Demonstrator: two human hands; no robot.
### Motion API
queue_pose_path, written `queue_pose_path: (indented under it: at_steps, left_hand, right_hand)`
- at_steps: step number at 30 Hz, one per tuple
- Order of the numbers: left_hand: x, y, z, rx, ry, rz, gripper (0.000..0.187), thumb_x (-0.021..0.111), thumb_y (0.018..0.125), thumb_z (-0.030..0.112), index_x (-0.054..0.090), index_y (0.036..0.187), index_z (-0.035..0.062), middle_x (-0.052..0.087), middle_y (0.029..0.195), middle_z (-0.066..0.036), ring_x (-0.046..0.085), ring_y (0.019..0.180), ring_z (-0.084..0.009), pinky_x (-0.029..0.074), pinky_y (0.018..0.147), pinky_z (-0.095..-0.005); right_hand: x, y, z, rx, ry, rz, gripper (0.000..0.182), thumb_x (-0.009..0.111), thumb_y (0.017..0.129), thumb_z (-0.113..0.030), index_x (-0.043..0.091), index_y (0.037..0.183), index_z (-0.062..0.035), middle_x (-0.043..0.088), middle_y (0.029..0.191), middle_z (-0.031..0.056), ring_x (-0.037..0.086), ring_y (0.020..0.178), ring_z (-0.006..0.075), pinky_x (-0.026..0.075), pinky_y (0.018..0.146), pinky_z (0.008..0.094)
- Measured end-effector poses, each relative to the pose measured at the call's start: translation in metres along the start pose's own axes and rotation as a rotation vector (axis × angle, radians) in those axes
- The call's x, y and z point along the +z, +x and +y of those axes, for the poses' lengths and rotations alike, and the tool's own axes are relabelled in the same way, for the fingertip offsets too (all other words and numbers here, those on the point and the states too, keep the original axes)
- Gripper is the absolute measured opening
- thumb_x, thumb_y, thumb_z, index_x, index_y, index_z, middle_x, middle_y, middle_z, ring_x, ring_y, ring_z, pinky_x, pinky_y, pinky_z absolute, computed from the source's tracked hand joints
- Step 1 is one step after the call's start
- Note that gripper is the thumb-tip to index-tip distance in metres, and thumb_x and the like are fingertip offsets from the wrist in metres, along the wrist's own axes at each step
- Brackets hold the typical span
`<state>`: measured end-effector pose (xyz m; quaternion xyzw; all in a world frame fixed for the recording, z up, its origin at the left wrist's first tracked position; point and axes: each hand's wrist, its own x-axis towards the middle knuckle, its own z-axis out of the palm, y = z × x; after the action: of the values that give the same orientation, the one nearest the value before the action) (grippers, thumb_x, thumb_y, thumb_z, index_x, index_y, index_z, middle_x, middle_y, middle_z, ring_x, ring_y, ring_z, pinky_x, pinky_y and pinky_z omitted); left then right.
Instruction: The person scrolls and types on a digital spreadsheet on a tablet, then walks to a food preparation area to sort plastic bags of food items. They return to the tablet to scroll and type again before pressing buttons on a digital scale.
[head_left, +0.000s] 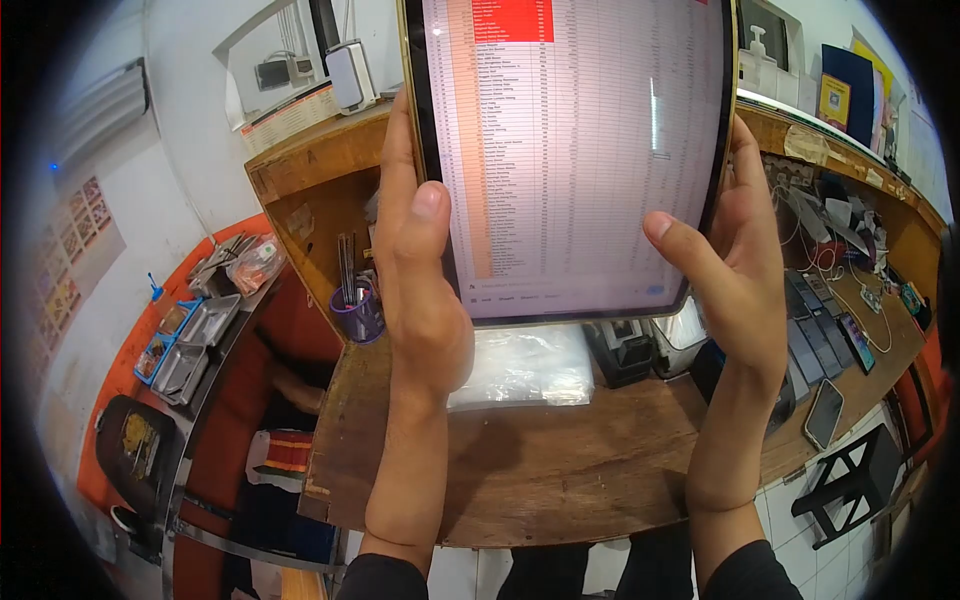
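Tablet (575, 150) upright between left hand (420, 290) and right hand (735, 270).

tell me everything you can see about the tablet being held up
The tablet is a thin slab with a dark bezel and a glossy lit screen, held upright in portrait above the wooden desk. The screen shows a spreadsheet of small text rows with an orange column and a red block near the top; the text is too small to read. The left hand grips its left edge, the right hand its right edge, thumbs on the front. Its top runs out of frame.
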<state>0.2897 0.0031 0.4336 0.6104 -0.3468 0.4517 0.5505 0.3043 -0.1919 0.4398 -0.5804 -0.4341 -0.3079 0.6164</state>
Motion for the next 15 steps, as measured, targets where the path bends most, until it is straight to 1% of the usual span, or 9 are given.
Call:
queue_pose_path:
  at_steps: [4, 6, 7, 9, 13, 15]
  left_hand:
    - [0.0, 0.0006, -0.0003, 0.01, 0.002, -0.004, 0.066, 0.031, 0.093, 0.037, 0.019, 0.144, -0.0035, 0.041, 0.14, -0.017, 0.047, 0.124, -0.019, 0.037, 0.104, -0.0324]
    - [-0.0005, 0.0014, -0.0019, 0.04, 0.012, -0.013, 0.066, 0.032, 0.093, 0.037, 0.019, 0.145, -0.0031, 0.041, 0.14, -0.016, 0.046, 0.124, -0.0186, 0.036, 0.105, -0.0321]
    - [-0.0004, 0.0012, -0.0022, 0.039, 0.012, -0.014, 0.066, 0.032, 0.093, 0.037, 0.019, 0.145, -0.0031, 0.041, 0.14, -0.016, 0.046, 0.124, -0.0186, 0.036, 0.105, -0.0321]
    - [0.0004, 0.0002, -0.0023, 0.009, 0.001, -0.006, 0.067, 0.032, 0.093, 0.037, 0.019, 0.145, -0.0027, 0.041, 0.14, -0.016, 0.046, 0.125, -0.0187, 0.036, 0.105, -0.032]
    - [0.0025, 0.0001, 0.0002, 0.012, -0.028, -0.028, 0.067, 0.032, 0.093, 0.037, 0.018, 0.145, -0.0024, 0.041, 0.14, -0.016, 0.046, 0.125, -0.0189, 0.036, 0.105, -0.032]
    - [0.0028, -0.0001, 0.0, 0.003, -0.002, -0.012, 0.067, 0.032, 0.093, 0.036, 0.018, 0.145, -0.0023, 0.041, 0.14, -0.016, 0.046, 0.125, -0.0191, 0.036, 0.105, -0.0321]
  right_hand:
    - [0.0009, 0.0004, 0.0028, -0.038, 0.012, 0.016, 0.072, 0.061, 0.079, -0.013, 0.024, 0.137, 0.008, 0.051, 0.122, 0.0214, 0.05, 0.116, 0.024, 0.038, 0.1, 0.034]
    - [0.0025, 0.0003, 0.0025, -0.008, 0.089, 0.058, 0.061, 0.059, 0.084, -0.006, 0.027, 0.135, 0.0073, 0.053, 0.118, 0.0199, 0.053, 0.111, 0.0217, 0.042, 0.096, 0.033]
    - [0.0033, 0.0004, 0.0014, -0.007, 0.089, 0.059, 0.061, 0.059, 0.084, -0.006, 0.027, 0.135, 0.0073, 0.053, 0.118, 0.0199, 0.053, 0.111, 0.0217, 0.042, 0.096, 0.033]
    - [0.0048, 0.0007, -0.0018, 0.053, 0.147, 0.09, 0.053, 0.057, 0.088, -0.009, 0.031, 0.132, 0.0067, 0.055, 0.116, 0.0187, 0.054, 0.109, 0.0195, 0.044, 0.093, 0.0308]
    - [0.0067, 0.0013, 0.0006, 0.04, 0.13, 0.136, 0.048, 0.057, 0.091, -0.013, 0.036, 0.129, 0.006, 0.056, 0.113, 0.0174, 0.055, 0.106, 0.0174, 0.045, 0.09, 0.0288]
    - [0.0062, 0.0008, 0.0024, 0.039, 0.066, 0.151, 0.045, 0.057, 0.091, -0.016, 0.038, 0.127, 0.0054, 0.057, 0.11, 0.0161, 0.056, 0.102, 0.0155, 0.046, 0.087, 0.0275]
